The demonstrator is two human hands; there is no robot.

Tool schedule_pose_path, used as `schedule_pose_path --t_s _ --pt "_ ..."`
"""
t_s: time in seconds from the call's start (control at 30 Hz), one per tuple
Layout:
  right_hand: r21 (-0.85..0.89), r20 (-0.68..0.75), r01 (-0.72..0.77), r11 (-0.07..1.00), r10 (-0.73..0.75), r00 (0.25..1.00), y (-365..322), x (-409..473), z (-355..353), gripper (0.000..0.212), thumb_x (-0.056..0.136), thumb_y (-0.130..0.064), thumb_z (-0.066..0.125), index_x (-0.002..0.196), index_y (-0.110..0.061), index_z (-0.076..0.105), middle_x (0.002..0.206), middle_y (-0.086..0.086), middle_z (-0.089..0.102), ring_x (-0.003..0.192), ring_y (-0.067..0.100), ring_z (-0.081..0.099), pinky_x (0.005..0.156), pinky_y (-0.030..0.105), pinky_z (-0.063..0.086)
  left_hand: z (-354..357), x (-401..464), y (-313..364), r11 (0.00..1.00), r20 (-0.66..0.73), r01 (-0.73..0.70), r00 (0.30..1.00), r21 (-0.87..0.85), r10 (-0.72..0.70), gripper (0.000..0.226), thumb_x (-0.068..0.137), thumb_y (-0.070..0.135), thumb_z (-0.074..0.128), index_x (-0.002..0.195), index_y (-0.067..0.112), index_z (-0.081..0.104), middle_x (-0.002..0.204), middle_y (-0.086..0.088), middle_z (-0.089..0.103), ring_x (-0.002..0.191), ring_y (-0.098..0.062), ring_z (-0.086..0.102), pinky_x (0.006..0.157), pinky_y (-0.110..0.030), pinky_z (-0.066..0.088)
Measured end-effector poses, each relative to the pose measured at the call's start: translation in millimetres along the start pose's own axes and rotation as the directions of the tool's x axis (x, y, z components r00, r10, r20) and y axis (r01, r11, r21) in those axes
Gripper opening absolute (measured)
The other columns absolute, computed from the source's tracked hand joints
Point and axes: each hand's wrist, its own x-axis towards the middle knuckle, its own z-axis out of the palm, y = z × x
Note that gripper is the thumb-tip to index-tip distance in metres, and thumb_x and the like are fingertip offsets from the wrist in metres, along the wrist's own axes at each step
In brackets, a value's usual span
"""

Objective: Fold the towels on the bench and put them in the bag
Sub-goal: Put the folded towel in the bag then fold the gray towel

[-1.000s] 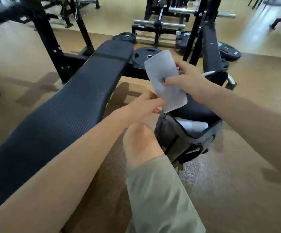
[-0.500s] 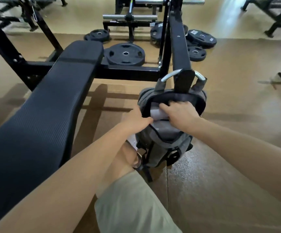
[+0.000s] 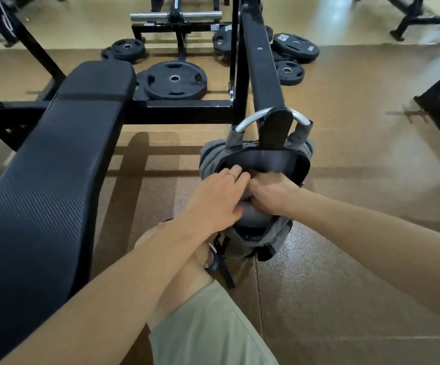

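Both hands worked at the bag's (image 3: 255, 234) mouth: left hand (image 3: 215, 200) gripped the front lip to hold it open; right hand (image 3: 270, 196) curled inside, presumably stuffing a towel, which was hidden. Bench (image 3: 55, 164) showed no towels.

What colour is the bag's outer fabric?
Grey, with black lining and straps; the bag shows in the head view.

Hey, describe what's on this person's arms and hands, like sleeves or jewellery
Both forearms are bare, with no sleeves, watch or gloves in view. The left hand wears a thin band ring on one finger. The right hand shows no ring.
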Motion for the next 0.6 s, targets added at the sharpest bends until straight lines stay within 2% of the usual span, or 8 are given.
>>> schedule_pose_path --t_s 0.03,0.13,0.2,0.3,0.4,0.5,0.6 --pt "0.010 -0.010 -0.005 1.000 0.005 1.000 0.6 -0.8 -0.2 0.041 0.094 -0.025 0.053 0.133 -0.010 0.053 0.125 0.012 0.060 0.105 0.036 0.066 0.081 0.043 0.056 -0.6 5.5 1.2 1.000 0.052 -0.006 0.999 -0.002 0.006 0.051 0.084 0.028 0.067 0.129 0.014 0.048 0.124 -0.007 0.051 0.104 -0.024 0.059 0.071 -0.030 0.040" --pt "0.127 -0.003 -0.034 0.991 0.034 0.999 4.3 -7.5 0.4 0.061 0.090 -0.027 0.060 0.146 -0.012 0.039 0.133 0.011 0.059 0.110 0.036 0.064 0.086 0.044 0.055 6.5 22.6 -2.5 0.992 0.202 0.123 0.972 0.005 -0.122 0.071 0.089 0.030 0.067 0.148 0.011 0.032 0.135 -0.012 0.052 0.112 -0.030 0.062 0.078 -0.036 0.048" --pt "0.165 0.002 -0.059 0.984 0.060 0.998 5.6 -10.4 -0.9 0.062 0.089 -0.028 0.063 0.144 -0.015 0.038 0.129 0.009 0.060 0.109 0.035 0.063 0.085 0.043 0.054 14.5 25.3 -5.2 0.989 0.320 0.151 0.937 -0.006 -0.141 0.080 0.092 0.030 0.065 0.155 0.010 0.021 0.133 -0.013 0.056 0.111 -0.032 0.064 0.074 -0.038 0.047" --pt "0.174 0.016 -0.048 0.983 0.046 0.999 6.1 -13.3 1.5 0.052 0.085 -0.028 0.064 0.132 -0.017 0.046 0.125 0.008 0.061 0.110 0.033 0.062 0.085 0.042 0.053 24.8 20.9 -9.7 0.992 0.380 0.122 0.917 0.014 -0.118 0.062 0.097 0.029 0.055 0.151 0.013 0.028 0.125 -0.012 0.062 0.106 -0.033 0.066 0.073 -0.039 0.047" --pt "0.134 0.072 -0.050 0.990 0.041 0.997 4.8 -15.9 0.5 0.056 0.084 -0.026 0.064 0.135 -0.019 0.045 0.126 0.006 0.060 0.114 0.030 0.060 0.087 0.040 0.053 26.4 18.7 -9.7 0.991 0.393 0.104 0.910 0.082 -0.128 0.041 0.102 0.020 0.045 0.143 0.014 0.040 0.121 -0.012 0.066 0.104 -0.034 0.067 0.074 -0.041 0.049" --pt "-0.085 0.060 -0.109 0.990 0.114 0.992 -1.5 -16.0 0.6 0.050 0.090 -0.021 0.060 0.138 -0.019 0.045 0.127 0.005 0.061 0.119 0.031 0.058 0.089 0.037 0.048 23.3 24.1 -8.3 0.977 0.416 0.101 0.892 0.189 -0.173 0.037 0.103 0.012 0.040 0.140 0.013 0.045 0.121 -0.013 0.064 0.106 -0.034 0.067 0.073 -0.039 0.046" --pt "-0.179 0.055 -0.195 0.964 0.208 0.977 -3.9 -12.9 1.7 0.035 0.099 -0.012 0.047 0.134 -0.014 0.050 0.127 0.008 0.063 0.117 0.033 0.061 0.076 0.037 0.043 20.7 25.2 -9.0 0.962 0.412 0.103 0.888 0.252 -0.203 0.034 0.103 0.007 0.042 0.136 0.010 0.050 0.124 -0.014 0.061 0.108 -0.035 0.066 0.070 -0.038 0.042"
